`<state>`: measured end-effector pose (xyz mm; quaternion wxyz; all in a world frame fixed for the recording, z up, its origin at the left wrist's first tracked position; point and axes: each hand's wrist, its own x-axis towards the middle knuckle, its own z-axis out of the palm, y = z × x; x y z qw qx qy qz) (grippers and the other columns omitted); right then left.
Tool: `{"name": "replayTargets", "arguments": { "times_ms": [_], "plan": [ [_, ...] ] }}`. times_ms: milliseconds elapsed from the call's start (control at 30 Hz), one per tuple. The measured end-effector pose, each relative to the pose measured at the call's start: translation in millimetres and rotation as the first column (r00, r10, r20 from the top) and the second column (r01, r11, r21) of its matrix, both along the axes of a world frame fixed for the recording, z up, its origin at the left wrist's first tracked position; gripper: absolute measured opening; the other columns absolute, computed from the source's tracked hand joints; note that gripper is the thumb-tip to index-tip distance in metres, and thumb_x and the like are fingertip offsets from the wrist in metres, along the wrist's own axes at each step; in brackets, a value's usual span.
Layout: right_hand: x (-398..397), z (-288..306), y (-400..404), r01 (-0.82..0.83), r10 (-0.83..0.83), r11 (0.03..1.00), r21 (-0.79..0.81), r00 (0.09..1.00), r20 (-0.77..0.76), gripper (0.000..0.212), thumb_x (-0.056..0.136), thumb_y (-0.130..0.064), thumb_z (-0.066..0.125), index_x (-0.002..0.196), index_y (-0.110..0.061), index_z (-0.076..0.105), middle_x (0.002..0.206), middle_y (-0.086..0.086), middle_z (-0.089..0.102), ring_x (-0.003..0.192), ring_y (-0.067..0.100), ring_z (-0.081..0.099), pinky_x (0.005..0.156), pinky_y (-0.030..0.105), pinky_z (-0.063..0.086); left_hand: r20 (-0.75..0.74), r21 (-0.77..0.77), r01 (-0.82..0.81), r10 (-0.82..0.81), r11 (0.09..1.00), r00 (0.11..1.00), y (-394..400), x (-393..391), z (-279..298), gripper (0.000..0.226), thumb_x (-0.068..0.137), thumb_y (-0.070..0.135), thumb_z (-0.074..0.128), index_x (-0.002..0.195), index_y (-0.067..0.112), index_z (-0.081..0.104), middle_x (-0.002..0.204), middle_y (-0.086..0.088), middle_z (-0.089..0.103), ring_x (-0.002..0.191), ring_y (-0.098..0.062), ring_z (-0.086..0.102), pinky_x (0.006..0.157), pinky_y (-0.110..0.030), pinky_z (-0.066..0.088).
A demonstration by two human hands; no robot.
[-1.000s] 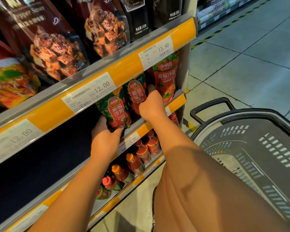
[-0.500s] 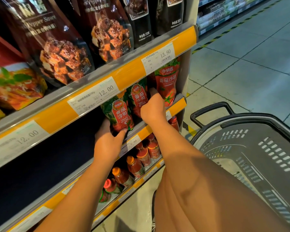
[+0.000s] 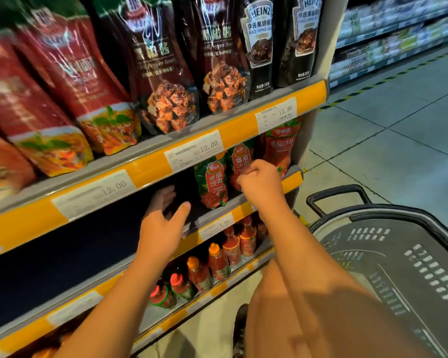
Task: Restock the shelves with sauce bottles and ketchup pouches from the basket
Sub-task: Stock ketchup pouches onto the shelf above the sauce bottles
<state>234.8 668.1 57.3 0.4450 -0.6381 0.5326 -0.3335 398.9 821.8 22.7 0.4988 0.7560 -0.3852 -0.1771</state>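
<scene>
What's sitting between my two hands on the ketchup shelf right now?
In the head view, one green-topped ketchup pouch stands between the left hand and the right hand. Neither hand grips it; the right one is in front of the next pouch.

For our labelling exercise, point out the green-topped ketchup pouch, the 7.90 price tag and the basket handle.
green-topped ketchup pouch (image 3: pixel 212 182): head view, on its red front label.
7.90 price tag (image 3: pixel 217 225): head view, on the white tag face.
basket handle (image 3: pixel 336 193): head view, on the handle's top bar.
</scene>
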Motion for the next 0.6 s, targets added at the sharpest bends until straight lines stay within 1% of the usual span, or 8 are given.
{"name": "replayTargets", "arguments": {
  "times_ms": [67, 167, 200, 267, 367, 433, 533, 600],
  "plan": [
    [3, 4, 18, -0.222, 0.225, 0.973, 0.053, 0.974, -0.042, 0.007, 0.082, -0.009, 0.073, 0.083, -0.014, 0.068, 0.085, 0.013, 0.073, 0.084, 0.033, 0.071, 0.079, 0.047, 0.06, 0.021, -0.004, -0.004, 0.004, 1.0, 1.0, 22, 2, 6, 0.043, 0.099, 0.031, 0.067, 0.14, 0.033, 0.057, 0.141, 0.012, 0.059, 0.132, -0.007, 0.053, 0.11, -0.029, 0.041],
    [9, 10, 44, -0.506, 0.512, 0.858, 0.085, 0.856, -0.073, 0.012, 0.088, -0.014, 0.074, 0.099, -0.018, 0.07, 0.094, 0.019, 0.074, 0.078, 0.026, 0.071, 0.072, 0.036, 0.058, 0.073, 0.016, -0.011, 0.01, 1.0, 0.997, 59, 9, 11, 0.036, 0.098, 0.036, 0.067, 0.134, 0.035, 0.062, 0.135, 0.017, 0.062, 0.128, -0.004, 0.056, 0.112, -0.039, 0.046],
    [11, 11, 52, -0.582, 0.589, 0.808, 0.088, 0.803, -0.094, 0.015, 0.091, -0.016, 0.073, 0.105, -0.02, 0.069, 0.097, 0.016, 0.074, 0.08, 0.021, 0.07, 0.075, 0.036, 0.057, 0.1, 0.03, -0.014, 0.011, 0.999, 0.995, 73, 11, 11, 0.035, 0.098, 0.038, 0.067, 0.133, 0.038, 0.062, 0.134, 0.019, 0.061, 0.127, -0.003, 0.055, 0.108, -0.036, 0.048],
    [18, 13, 69, -0.7, 0.704, 0.709, 0.086, 0.695, -0.147, 0.022, 0.095, -0.019, 0.07, 0.116, -0.023, 0.067, 0.103, 0.004, 0.072, 0.093, 0.017, 0.071, 0.086, 0.04, 0.06, 0.145, 0.066, -0.018, 0.009, 0.998, 0.989, 101, 16, 11, 0.037, 0.096, 0.046, 0.066, 0.133, 0.046, 0.059, 0.137, 0.025, 0.057, 0.124, 0.008, 0.051, 0.098, -0.017, 0.044],
    [38, 14, 96, -0.801, 0.782, 0.596, 0.057, 0.563, -0.267, 0.033, 0.096, -0.026, 0.071, 0.127, -0.029, 0.063, 0.12, -0.007, 0.063, 0.11, 0.014, 0.064, 0.096, 0.043, 0.055, 0.169, 0.103, -0.048, 0.03, 0.993, 0.985, 147, 28, 13, 0.039, 0.094, 0.052, 0.065, 0.132, 0.051, 0.056, 0.138, 0.029, 0.054, 0.117, 0.027, 0.042, 0.087, -0.007, 0.037],
    [57, 17, 116, -0.84, 0.807, 0.542, 0.023, 0.512, -0.293, 0.037, 0.096, -0.028, 0.071, 0.131, -0.034, 0.06, 0.126, -0.012, 0.06, 0.118, 0.01, 0.059, 0.103, 0.041, 0.051, 0.168, 0.114, -0.099, 0.079, 0.989, 0.983, 180, 37, 16, 0.037, 0.094, 0.054, 0.065, 0.13, 0.051, 0.057, 0.138, 0.028, 0.055, 0.121, 0.018, 0.046, 0.093, -0.012, 0.039],
    [88, 20, 151, -0.882, 0.834, 0.471, -0.028, 0.456, -0.31, 0.037, 0.095, -0.03, 0.071, 0.13, -0.037, 0.06, 0.127, -0.016, 0.061, 0.12, 0.004, 0.057, 0.105, 0.038, 0.05, 0.166, 0.11, -0.199, 0.18, 0.974, 0.97, 231, 49, 24, 0.036, 0.095, 0.053, 0.064, 0.131, 0.047, 0.06, 0.138, 0.027, 0.056, 0.13, 0.003, 0.05, 0.106, -0.03, 0.043],
    [109, 21, 179, -0.911, 0.854, 0.408, -0.056, 0.403, -0.327, 0.035, 0.095, -0.032, 0.07, 0.128, -0.038, 0.062, 0.128, -0.019, 0.062, 0.12, 0.0, 0.057, 0.105, 0.035, 0.05, 0.158, 0.105, -0.258, 0.24, 0.96, 0.958, 266, 55, 30, 0.036, 0.096, 0.053, 0.063, 0.131, 0.046, 0.061, 0.137, 0.028, 0.056, 0.129, 0.002, 0.051, 0.104, -0.029, 0.043]
  ]
}}
